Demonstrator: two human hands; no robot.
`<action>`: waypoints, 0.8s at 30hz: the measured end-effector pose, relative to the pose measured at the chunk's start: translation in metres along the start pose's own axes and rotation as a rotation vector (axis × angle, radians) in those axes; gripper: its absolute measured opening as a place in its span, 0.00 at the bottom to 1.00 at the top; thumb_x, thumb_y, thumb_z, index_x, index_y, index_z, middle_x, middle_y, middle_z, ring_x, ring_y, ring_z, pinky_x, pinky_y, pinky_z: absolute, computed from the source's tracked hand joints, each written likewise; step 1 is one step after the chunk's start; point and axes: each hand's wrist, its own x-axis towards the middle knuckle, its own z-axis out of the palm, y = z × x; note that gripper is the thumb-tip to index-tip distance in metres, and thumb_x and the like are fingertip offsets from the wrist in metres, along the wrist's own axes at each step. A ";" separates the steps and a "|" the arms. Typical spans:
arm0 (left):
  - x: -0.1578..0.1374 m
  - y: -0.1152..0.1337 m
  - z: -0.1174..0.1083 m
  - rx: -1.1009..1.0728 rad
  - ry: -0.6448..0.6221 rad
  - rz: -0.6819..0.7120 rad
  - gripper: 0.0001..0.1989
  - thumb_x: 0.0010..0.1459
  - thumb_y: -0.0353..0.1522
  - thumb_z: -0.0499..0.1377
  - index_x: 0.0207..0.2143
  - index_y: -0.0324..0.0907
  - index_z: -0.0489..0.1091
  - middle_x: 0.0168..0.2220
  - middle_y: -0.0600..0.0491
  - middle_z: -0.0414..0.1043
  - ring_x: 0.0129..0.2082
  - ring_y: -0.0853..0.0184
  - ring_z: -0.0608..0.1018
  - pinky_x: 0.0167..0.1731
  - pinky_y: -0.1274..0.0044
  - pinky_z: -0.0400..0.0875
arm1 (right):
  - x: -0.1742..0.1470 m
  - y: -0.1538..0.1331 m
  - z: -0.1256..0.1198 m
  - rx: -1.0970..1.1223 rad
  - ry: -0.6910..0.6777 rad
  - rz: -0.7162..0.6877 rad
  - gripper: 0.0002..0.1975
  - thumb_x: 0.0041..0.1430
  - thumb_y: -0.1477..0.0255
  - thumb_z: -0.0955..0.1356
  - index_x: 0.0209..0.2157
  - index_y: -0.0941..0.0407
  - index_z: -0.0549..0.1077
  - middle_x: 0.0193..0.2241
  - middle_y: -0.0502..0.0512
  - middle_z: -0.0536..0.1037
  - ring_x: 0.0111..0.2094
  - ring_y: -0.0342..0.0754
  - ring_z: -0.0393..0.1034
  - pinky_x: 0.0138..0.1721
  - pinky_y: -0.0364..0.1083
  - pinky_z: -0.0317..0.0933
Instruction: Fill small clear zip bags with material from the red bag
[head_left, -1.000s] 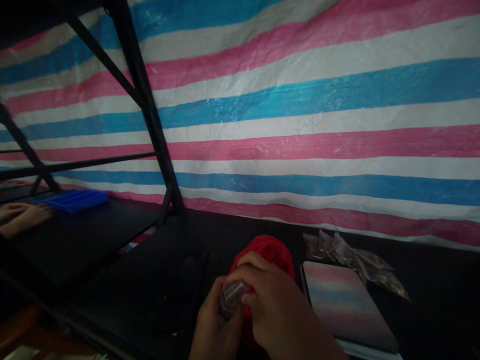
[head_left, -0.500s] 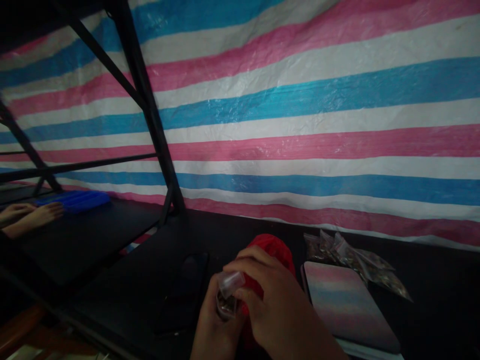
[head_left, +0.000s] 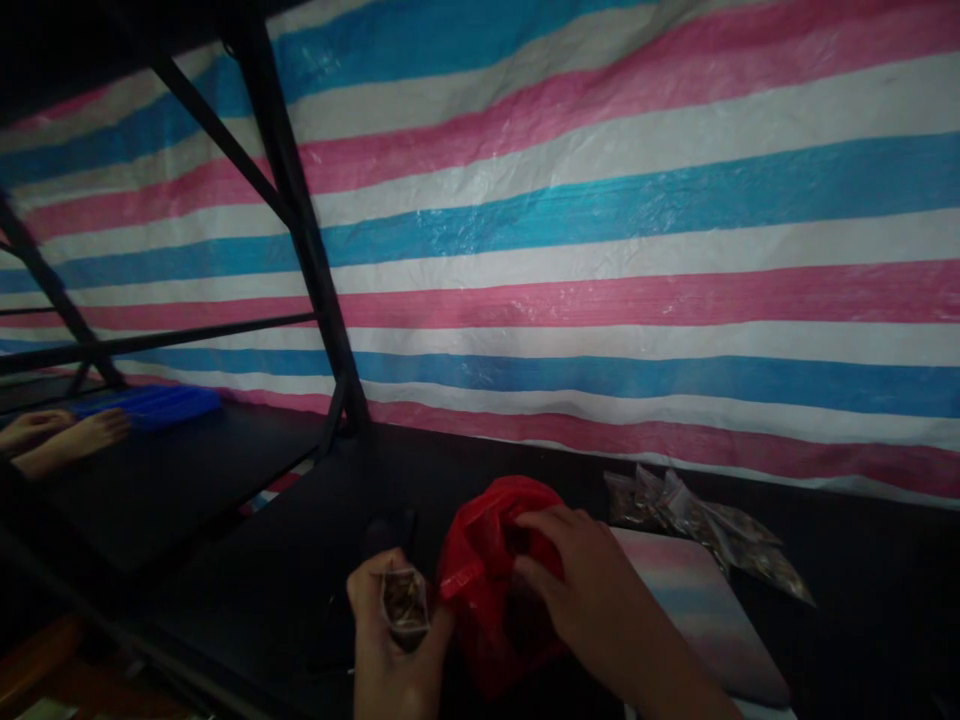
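- The left hand [head_left: 394, 645] grips a small clear container [head_left: 409, 630], thumb on one side and fingers wrapped around the other, so that its squarish mouth faces up towards the head camera.
- Brownish-gold small pieces [head_left: 405, 598] show inside that container; they are too dim and small to name.
- The container sits just left of a red plastic bag [head_left: 480, 550] — the left thumb comes close to the bag's side, though contact is hard to judge.
- The right hand [head_left: 581, 580] reaches over the bag's right side, with thumb and forefinger parted and their tips at the dark, crumpled opening.
- Whether the right fingers pinch the film or hold anything cannot be told.
- The red bag stands on a black table [head_left: 285, 580], between the two hands.
- A flat slab [head_left: 694, 600] with a glossy top lies to the right, partly hidden by the right forearm.
- Several clear zip bags [head_left: 697, 515] with small brownish contents lie overlapping just behind the slab.
- A dark flat object [head_left: 386, 530] lies behind the left hand, mostly hidden.
- Far left, beyond a black metal frame [head_left: 300, 220], a co-worker's hands [head_left: 90, 437] rest near a blue tray [head_left: 161, 405].
- A striped plastic sheet [head_left: 600, 300] — blue, white and pink — hangs behind everything.
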 end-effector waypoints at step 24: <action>-0.068 0.010 0.031 -0.310 -0.256 -0.202 0.27 0.48 0.44 0.72 0.49 0.46 0.74 0.46 0.47 0.83 0.37 0.60 0.82 0.40 0.70 0.76 | -0.014 0.001 -0.037 0.561 0.248 -0.058 0.15 0.62 0.60 0.65 0.36 0.55 0.78 0.36 0.59 0.85 0.39 0.56 0.81 0.43 0.51 0.69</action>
